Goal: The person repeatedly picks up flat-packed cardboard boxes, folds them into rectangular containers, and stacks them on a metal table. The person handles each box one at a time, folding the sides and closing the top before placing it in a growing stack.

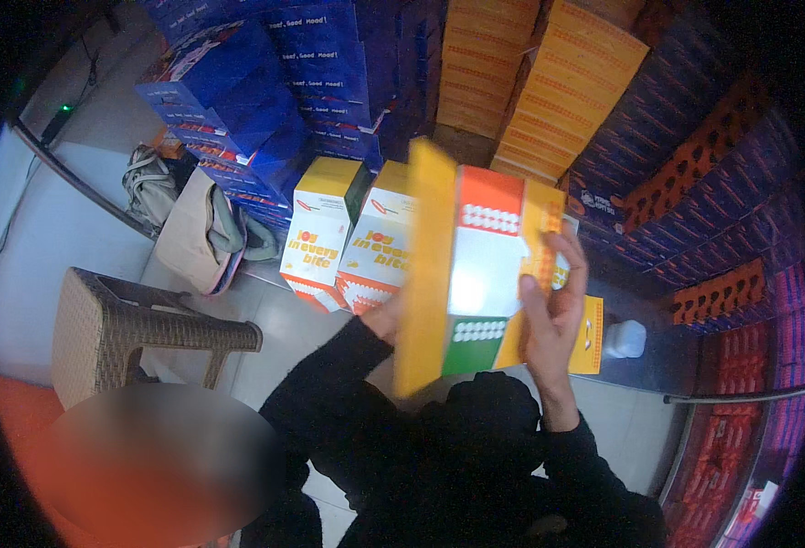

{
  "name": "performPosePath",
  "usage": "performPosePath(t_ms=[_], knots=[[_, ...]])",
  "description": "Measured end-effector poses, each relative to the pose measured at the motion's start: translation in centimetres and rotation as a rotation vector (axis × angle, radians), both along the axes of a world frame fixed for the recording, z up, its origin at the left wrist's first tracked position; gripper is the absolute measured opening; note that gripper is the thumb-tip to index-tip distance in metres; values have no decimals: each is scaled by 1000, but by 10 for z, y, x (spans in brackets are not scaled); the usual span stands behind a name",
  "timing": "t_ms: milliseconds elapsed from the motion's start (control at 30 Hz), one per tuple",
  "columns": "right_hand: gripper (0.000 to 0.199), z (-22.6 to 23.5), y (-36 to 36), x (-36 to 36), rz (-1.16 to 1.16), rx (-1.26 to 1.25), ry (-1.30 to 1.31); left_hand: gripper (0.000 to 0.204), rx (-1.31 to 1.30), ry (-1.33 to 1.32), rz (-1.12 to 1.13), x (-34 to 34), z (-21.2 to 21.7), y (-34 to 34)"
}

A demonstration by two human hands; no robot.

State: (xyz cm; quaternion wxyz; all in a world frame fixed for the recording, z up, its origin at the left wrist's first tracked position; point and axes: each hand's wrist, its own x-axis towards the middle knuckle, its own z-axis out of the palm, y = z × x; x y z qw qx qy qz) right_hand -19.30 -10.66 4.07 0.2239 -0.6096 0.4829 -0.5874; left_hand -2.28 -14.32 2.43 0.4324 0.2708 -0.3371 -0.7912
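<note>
In front of my chest I hold up a yellow carton, with its orange, white and green panel facing me and rows of white round marks on it. My right hand is closed on its right side, thumb on the near face and fingers bent along the edge. My left hand meets the carton's left side; its fingers are hidden behind the yellow panel, which is smeared by motion. Just left of the carton stand two yellow, white and orange boxes, side by side. Part of another yellow box shows beyond my right wrist.
Stacked blue boxes rise at the back left, orange-yellow stacks at the back. Dark purple boxes line the right. A woven stool, beige bag and grey backpack are at left. A white lump lies right.
</note>
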Motion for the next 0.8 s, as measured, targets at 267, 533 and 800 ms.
performPosePath(t_ms=[267, 533, 800], knots=[[33, 10, 16, -7, -150, -197, 475, 86, -468, -398, -96, 14, -2, -6], [51, 3, 8, -39, 94, 26, -403, 57, -3, 281, 35, 32, 8, 4], [54, -45, 9, -35, 225, 419, -594, 64, -32, -109, 82, 33, 5, 5]])
